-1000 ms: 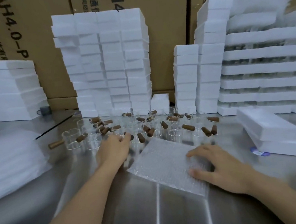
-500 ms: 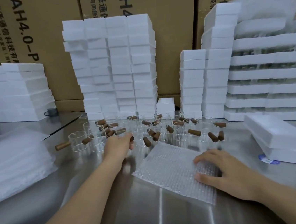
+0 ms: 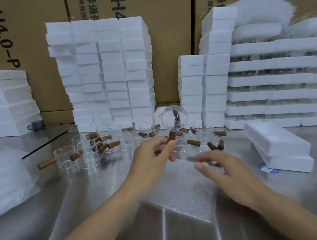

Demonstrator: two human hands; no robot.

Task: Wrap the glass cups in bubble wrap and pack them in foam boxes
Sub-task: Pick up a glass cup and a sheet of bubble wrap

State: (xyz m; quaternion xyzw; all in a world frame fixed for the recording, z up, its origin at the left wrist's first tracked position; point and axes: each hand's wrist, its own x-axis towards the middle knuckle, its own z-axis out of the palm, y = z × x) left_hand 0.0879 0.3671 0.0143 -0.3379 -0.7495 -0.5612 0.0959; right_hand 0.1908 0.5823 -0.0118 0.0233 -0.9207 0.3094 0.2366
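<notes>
My left hand [image 3: 151, 156] pinches the brown wooden handle of a clear glass cup [image 3: 173, 118] and holds the cup up in the air above the others. Several more glass cups with wooden handles [image 3: 87, 154] stand crowded on the steel table behind my hands. A sheet of bubble wrap [image 3: 183, 197] lies flat on the table in front of me. My right hand [image 3: 229, 173] hovers over the sheet's far right part with fingers spread and loose, holding nothing. Two flat white foam boxes [image 3: 277, 146] lie stacked to the right.
Tall stacks of white foam boxes [image 3: 102, 73] line the back of the table, with more [image 3: 278, 80] at the right and a lower stack [image 3: 3, 103] at the left. A pile of bubble wrap sheets [image 3: 3, 177] sits at the left edge. Cardboard cartons stand behind.
My left hand has taken one cup by its handle out of the group and raised it. My right hand has lifted off the bubble wrap sheet.
</notes>
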